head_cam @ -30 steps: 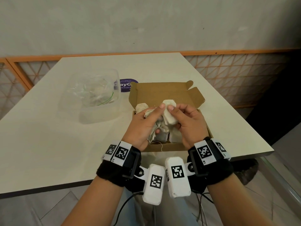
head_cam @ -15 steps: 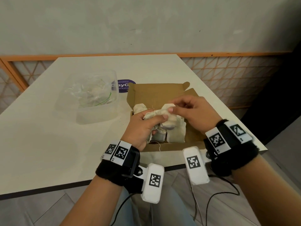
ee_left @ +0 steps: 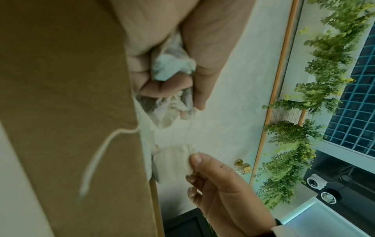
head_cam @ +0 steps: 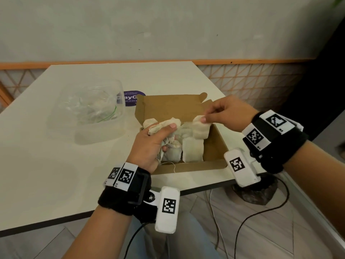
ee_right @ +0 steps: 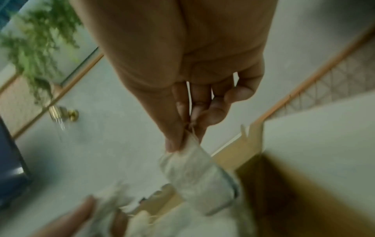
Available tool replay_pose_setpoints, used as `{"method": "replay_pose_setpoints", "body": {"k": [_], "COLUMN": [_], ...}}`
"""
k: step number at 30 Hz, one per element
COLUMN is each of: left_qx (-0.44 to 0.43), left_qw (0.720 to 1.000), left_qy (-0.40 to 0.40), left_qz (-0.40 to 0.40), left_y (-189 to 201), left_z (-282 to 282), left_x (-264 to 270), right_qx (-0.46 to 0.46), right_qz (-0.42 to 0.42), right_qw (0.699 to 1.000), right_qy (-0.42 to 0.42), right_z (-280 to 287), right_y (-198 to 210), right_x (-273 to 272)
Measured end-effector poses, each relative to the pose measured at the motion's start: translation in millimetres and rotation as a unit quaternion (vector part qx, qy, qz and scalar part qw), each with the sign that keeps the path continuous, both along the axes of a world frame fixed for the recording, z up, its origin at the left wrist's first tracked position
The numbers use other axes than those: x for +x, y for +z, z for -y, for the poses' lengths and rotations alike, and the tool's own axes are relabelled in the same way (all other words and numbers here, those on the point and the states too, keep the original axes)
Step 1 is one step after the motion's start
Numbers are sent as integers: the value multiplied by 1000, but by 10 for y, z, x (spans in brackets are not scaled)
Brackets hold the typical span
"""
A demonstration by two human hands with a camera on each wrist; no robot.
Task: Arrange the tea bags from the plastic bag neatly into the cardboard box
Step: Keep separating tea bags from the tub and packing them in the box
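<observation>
The right hand (head_cam: 226, 114) has drawn 1 pale paper tea bag (head_cam: 200, 128) away from the crumpled bunch of tea bags (head_cam: 164, 126) clutched in the left hand (head_cam: 152, 144), fingers pinching its top corner above the brown cardboard box (head_cam: 214, 146) on the white bench (head_cam: 56, 156); placing it likely comes next.

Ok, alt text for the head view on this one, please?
Over an open cardboard box on a white table, the left hand grips a bunch of tea bags while the right hand pinches a single tea bag above it. A clear plastic bag lies to the left.
</observation>
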State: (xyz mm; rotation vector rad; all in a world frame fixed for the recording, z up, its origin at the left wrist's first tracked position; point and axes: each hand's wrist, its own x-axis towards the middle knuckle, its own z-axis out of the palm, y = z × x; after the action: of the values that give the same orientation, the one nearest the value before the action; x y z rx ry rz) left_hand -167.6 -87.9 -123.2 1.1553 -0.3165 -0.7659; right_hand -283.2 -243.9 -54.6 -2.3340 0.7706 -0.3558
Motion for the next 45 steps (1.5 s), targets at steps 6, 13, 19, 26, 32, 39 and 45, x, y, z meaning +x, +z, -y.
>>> {"method": "replay_pose_setpoints", "body": {"k": [6,13,19,26,32,39,45], "left_qx": [-3,-8,-12,-23,-26,-29,-29], "left_qw": [1000,1000,1000,1000,1000,1000,999], "left_qy": [8,15,6,9,2,-1,7], "left_qz": [-4,-2,-3,-13,-4,-8,-13], "left_y": [-10,-13,-6,-16,-32,-35,-57], "left_z": [7,3,-7,-11,-9,-17,5], "left_x": [7,9,4,21,25,30,43], "right_qx": [-58,-46,-50,-87,-116,-118,-132], "right_qz": [-162,-181,-161,-155,-192,-157,-234], "right_qw": [985,982,985,984,974,980,959], "right_qy": [31,1,-29,-5,3,-13,89], "right_z": [188,294,393,417,364,335,58], "right_y": [126,28,-193,-108,-91,-48,-2], "right_x": [-100,52,141,151,175,173,-40]}}
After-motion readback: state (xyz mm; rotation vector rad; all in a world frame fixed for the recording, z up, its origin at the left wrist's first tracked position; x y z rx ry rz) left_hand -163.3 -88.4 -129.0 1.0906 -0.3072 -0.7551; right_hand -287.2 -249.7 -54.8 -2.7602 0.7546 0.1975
